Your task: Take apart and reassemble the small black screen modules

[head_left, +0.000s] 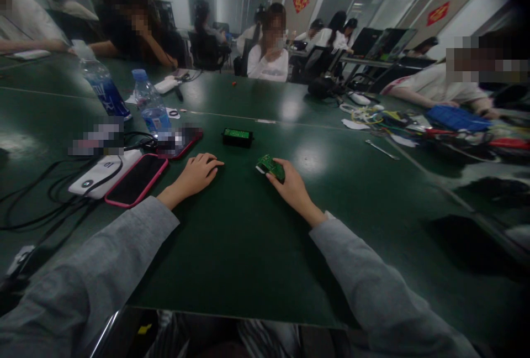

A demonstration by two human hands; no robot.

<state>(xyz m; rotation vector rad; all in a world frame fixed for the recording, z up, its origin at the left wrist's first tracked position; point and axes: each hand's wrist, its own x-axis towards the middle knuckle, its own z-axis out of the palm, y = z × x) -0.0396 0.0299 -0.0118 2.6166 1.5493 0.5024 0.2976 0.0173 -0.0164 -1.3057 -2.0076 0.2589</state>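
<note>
Between the thumb and fingers of my right hand (292, 184) is a green circuit board (270, 167) with a white connector at its left edge, held just above the dark green table. My left hand (201, 173) rests on the tabletop, palm down, fingers stretched out and holding nothing. Beyond and between the hands sits a small black case (237, 137) with a green board showing in its top. A phone with a pink case (137, 180) lies to the left of my left wrist.
On the left stand two plastic bottles, one blue-labelled (103, 90) and one clear (151, 105), near a white power bank (105, 173) and black cables. Another red-edged phone (188, 142) lies by them. At right are tangled wires (434, 134) and a wrench (381, 149). Several people sit around.
</note>
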